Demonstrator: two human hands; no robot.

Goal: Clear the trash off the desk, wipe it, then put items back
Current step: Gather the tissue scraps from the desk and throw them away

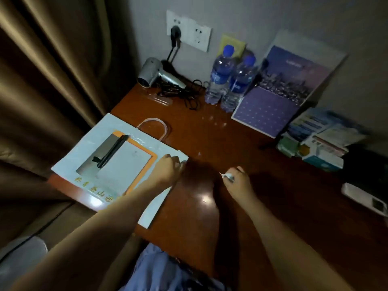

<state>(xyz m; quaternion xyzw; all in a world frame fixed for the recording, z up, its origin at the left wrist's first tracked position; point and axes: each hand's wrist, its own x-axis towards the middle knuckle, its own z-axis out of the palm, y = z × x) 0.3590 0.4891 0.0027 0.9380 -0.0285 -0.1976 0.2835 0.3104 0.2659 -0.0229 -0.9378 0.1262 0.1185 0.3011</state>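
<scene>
A: Head view. Right hand [238,180] over the brown desk [262,196], fingers curled, pinching a small white scrap [226,177] between thumb and forefinger.

B: Noted. Left hand [168,168]?

A: Resting at the near-right corner of the flat white paper bag [88,152], fingers bent down onto its edge. Grip or mere press: cannot tell.

B: Bag contents?

A: Cut-out window with orange border, dark knife handle [112,151] showing through. Looped bag handle [154,128] beyond the left hand, flat on the desk.

B: Other trash?

A: Small pale fleck [204,200] between the two forearms, nearer than both hands. More pale bits [212,120] well beyond the right hand.

B: Farther back?

A: Beyond the left hand: silver hair dryer [156,73] with tangled black cord [182,93], plugged into the wall socket [186,30]. Beyond the right hand: two water bottles [230,78], blue caps, upright, touching. Purple booklet [279,91] just right of those, leaning on the wall.

B: Right of the right hand?

A: Stack of boxes and leaflets [319,141], blurred. White remote [365,199] at the frame edge.
</scene>
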